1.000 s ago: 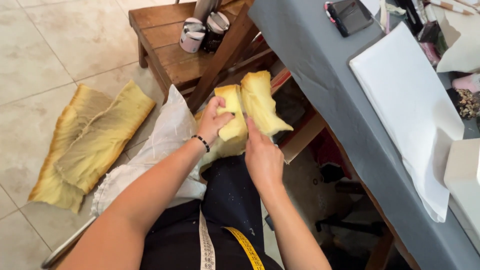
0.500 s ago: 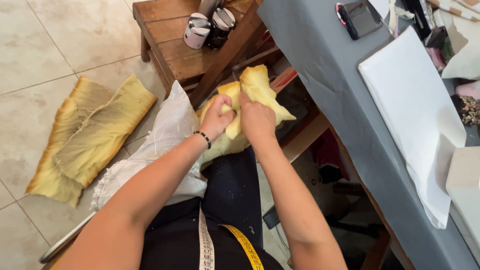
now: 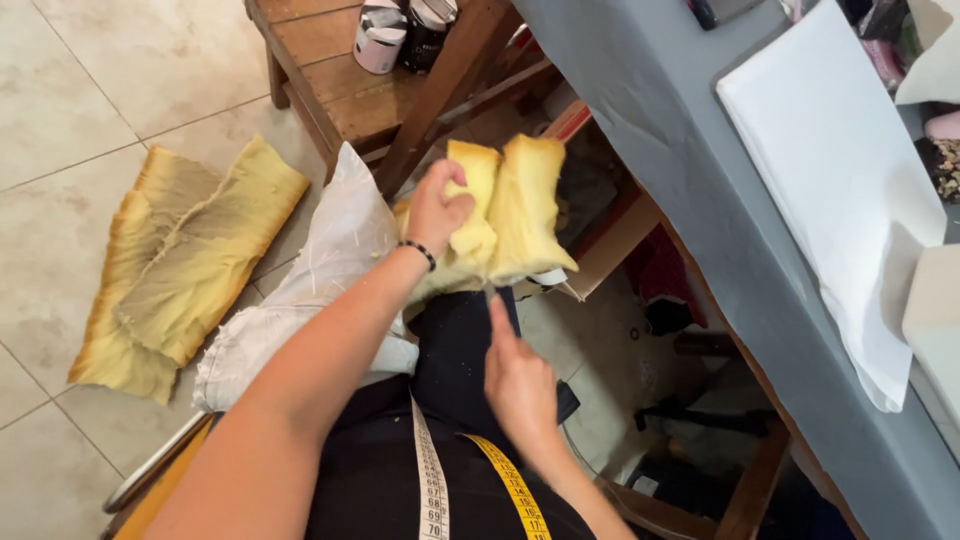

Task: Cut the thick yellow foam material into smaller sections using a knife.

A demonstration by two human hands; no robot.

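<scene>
Yellow foam piece (image 3: 505,215) held up over lap, in front of wooden stool (image 3: 340,90), beside grey bench (image 3: 700,200).
Left hand (image 3: 440,210): fingers closed tight on foam's left flap.
Right hand (image 3: 520,385): just below foam, fingers loose, nothing held, one finger pointed up at bottom edge.
Foam best kept squeezed firm, so split is kept open and bottom edge can be reached.
More foam (image 3: 170,270) seen flat on floor.

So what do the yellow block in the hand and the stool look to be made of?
Yellow block: likely aged foam; matte, porous, browned edges, dented under the left hand. Stool: wood; visible grain, brown slats, dull finish.
</scene>
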